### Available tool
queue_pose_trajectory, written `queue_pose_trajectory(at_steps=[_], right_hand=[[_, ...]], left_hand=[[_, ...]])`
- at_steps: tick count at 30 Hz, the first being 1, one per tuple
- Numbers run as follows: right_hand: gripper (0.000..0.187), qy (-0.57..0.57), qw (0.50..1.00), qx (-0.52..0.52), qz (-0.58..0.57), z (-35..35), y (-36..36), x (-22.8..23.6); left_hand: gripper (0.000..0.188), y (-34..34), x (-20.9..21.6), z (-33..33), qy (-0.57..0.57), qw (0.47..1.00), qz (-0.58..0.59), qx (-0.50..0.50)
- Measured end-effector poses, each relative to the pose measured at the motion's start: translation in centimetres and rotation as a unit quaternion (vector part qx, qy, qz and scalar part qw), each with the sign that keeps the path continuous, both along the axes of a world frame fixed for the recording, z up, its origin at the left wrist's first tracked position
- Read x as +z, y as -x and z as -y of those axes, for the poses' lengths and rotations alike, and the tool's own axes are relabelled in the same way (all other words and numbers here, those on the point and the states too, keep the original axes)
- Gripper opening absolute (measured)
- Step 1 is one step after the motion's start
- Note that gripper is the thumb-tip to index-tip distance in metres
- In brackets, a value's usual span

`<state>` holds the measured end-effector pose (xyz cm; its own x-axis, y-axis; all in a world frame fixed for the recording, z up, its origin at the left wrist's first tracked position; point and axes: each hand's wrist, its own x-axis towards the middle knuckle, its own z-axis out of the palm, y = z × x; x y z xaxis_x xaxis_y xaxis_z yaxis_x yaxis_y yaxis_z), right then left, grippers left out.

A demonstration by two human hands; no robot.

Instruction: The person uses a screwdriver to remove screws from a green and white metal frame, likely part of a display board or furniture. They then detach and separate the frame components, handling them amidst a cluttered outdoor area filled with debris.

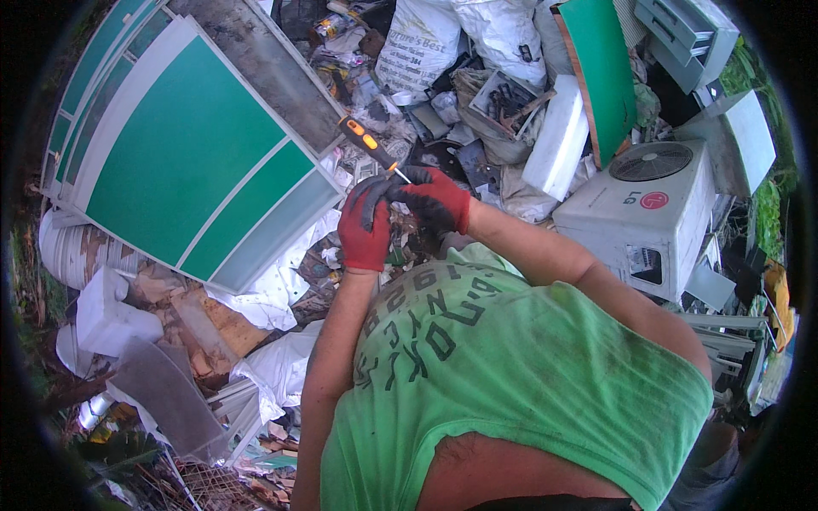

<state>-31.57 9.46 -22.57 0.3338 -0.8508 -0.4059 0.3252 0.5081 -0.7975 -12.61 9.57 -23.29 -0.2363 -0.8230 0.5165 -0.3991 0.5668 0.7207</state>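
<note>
In front of my chest, my two hands meet, both in red gloves with dark grey fingers. A screwdriver (pixel 368 143) with an orange and black handle sticks up and to the left above them. Its bare metal shaft runs down into the fingers of my right hand (pixel 439 200), which are closed round it. My left hand (pixel 365 228) is closed too, its fingertips pressed against the right hand's just below the handle. Whatever the left fingers hold, if anything, is hidden between the gloves.
A large green and white panelled cabinet (pixel 183 136) leans at the left. White sacks (pixel 422 51) and mixed scrap lie ahead. To the right stand an air conditioner outdoor unit (pixel 639 209), a white foam block (pixel 558 136) and a green board (pixel 601 81). A foam piece (pixel 115 315) lies lower left.
</note>
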Motion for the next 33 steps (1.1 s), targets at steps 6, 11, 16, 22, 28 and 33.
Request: queue_pose_trajectory(at_steps=[6, 11, 16, 22, 28, 33], right_hand=[[0.027, 0.048, 0.991, -0.122, -0.008, 0.4, 4.2, -3.9], [0.026, 0.082, 0.934, -0.288, -0.194, 6.0, 16.4, -6.9], [0.028, 0.046, 0.896, -0.365, -0.25, 10.2, 26.2, -7.1], [0.031, 0.134, 0.936, -0.324, -0.029, 7.0, 21.4, -3.6], [0.035, 0.16, 0.974, -0.156, 0.023, 2.0, 7.1, -2.3], [0.031, 0.287, 0.953, 0.028, -0.088, 1.9, -1.0, -1.1]], left_hand=[[0.05, -0.2, -1.7, -0.2, 0.02, 0.993, 0.114, 0.034], [0.074, -1.5, -3.0, -0.6, -0.072, 0.983, 0.139, 0.098], [0.072, -1.8, -3.3, -0.4, -0.09, 0.986, 0.103, 0.091], [0.049, -3.0, -2.9, -0.7, -0.079, 0.99, -0.031, 0.111], [0.031, -5.7, -0.8, -1.1, -0.137, 0.985, -0.082, 0.061], [0.031, -8.0, 1.7, -0.6, -0.174, 0.982, -0.077, 0.023]])
